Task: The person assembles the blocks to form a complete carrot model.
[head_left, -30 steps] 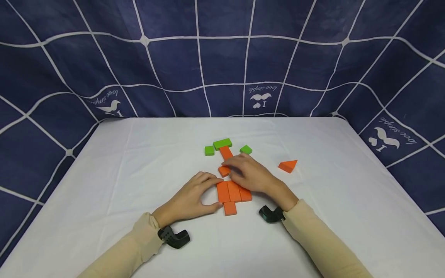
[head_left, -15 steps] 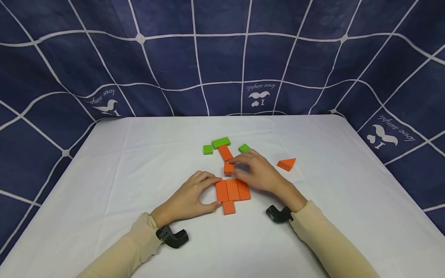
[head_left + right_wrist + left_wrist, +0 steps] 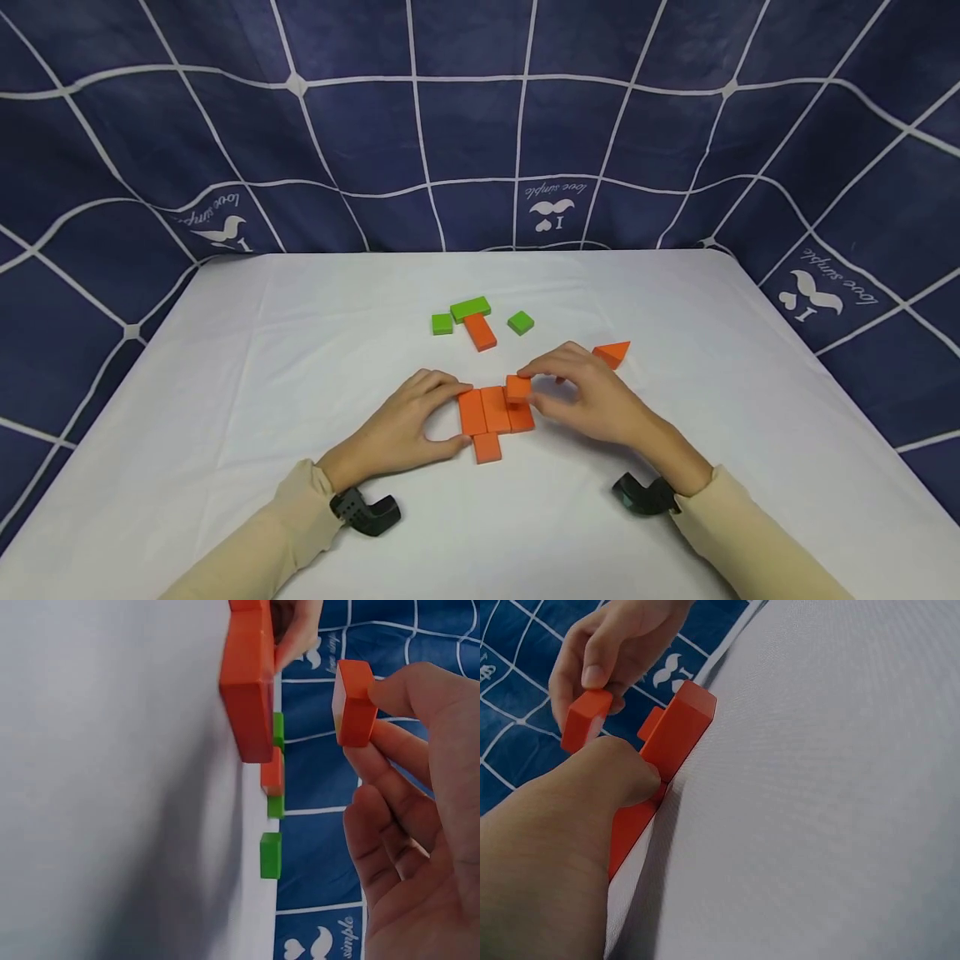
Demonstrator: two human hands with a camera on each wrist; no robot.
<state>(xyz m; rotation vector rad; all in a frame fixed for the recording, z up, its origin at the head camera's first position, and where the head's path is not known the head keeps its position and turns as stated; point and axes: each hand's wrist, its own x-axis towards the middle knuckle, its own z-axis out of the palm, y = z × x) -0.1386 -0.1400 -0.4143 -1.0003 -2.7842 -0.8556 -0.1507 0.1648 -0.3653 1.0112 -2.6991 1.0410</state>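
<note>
My right hand pinches a small orange block between thumb and fingers. In the head view that block overlaps the rightmost of three orange blocks lying side by side; the right wrist view shows it held in the air. My left hand holds the left end of the row, with the index finger at the far corner of the leftmost orange block and the thumb at its near corner. A smaller orange block lies against the row's near side. The left hand partly hides the row in the left wrist view.
Farther back lie a long green block, an orange block touching it, a small green block and another green block. An orange triangular block sits behind the right hand. A dark blue curtain borders the white table.
My right hand has lifted the small orange block from behind the row and carried it right and nearer, over the row's right end. The left hand stays at the row.
</note>
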